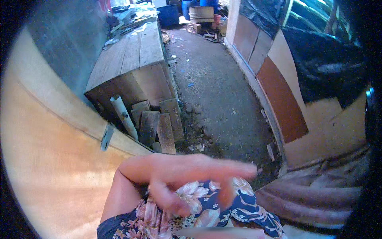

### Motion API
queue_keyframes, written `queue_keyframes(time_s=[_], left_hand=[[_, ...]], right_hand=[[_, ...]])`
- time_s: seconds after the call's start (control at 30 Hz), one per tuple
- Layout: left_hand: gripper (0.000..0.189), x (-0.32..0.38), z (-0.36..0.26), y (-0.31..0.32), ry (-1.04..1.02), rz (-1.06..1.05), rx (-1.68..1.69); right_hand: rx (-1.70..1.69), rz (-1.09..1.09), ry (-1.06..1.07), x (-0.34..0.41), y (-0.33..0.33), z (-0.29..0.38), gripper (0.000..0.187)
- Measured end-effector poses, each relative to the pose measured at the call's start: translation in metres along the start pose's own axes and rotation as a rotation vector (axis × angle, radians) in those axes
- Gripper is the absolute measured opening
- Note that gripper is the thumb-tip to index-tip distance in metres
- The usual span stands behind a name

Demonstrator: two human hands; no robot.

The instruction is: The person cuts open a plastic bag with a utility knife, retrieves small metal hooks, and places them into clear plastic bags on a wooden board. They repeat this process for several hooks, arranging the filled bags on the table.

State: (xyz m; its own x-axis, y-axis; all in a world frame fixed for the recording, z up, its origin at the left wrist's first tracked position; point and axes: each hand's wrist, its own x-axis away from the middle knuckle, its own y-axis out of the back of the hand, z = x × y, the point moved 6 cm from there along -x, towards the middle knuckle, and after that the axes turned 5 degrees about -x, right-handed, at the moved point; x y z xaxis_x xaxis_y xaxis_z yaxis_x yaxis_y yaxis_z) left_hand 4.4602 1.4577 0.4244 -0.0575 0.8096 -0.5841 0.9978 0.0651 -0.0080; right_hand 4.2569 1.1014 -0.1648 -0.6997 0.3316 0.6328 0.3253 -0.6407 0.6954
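Note:
My left hand point(191, 168) reaches across in front of my body, blurred, with its fingers apart and nothing held. It hovers over a dark floral garment point(206, 200), and the index finger extends to the right. A pale, blurred shape point(220, 232) crosses the bottom edge; what it is cannot be made out. My right hand is out of view. Ahead of the left hand, several wooden boards point(161, 127) and a plastic pipe point(124, 116) lean against the end of a wooden workbench point(128, 53).
A wooden door panel point(53, 167) with a metal hasp point(106, 137) is close on the left. The dirt passage point(220, 89) runs ahead between the bench and a patched panel wall point(280, 101). Blue barrels point(168, 16) and a rusty drum point(201, 14) stand at the far end.

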Motion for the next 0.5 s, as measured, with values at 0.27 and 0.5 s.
queue_keyframes(time_s=[0.27, 0.5], left_hand=[[0.024, -0.162, 0.039, 0.363, -0.345, 0.207, -0.474], [0.022, -0.251, 0.073, 0.775, -0.395, 0.098, -0.261]], right_hand=[[0.004, -0.109, 0.05, -0.35, 0.28, 0.173, 0.051], [-0.041, 0.015, 0.232, -0.639, 0.512, 0.42, 0.044]])
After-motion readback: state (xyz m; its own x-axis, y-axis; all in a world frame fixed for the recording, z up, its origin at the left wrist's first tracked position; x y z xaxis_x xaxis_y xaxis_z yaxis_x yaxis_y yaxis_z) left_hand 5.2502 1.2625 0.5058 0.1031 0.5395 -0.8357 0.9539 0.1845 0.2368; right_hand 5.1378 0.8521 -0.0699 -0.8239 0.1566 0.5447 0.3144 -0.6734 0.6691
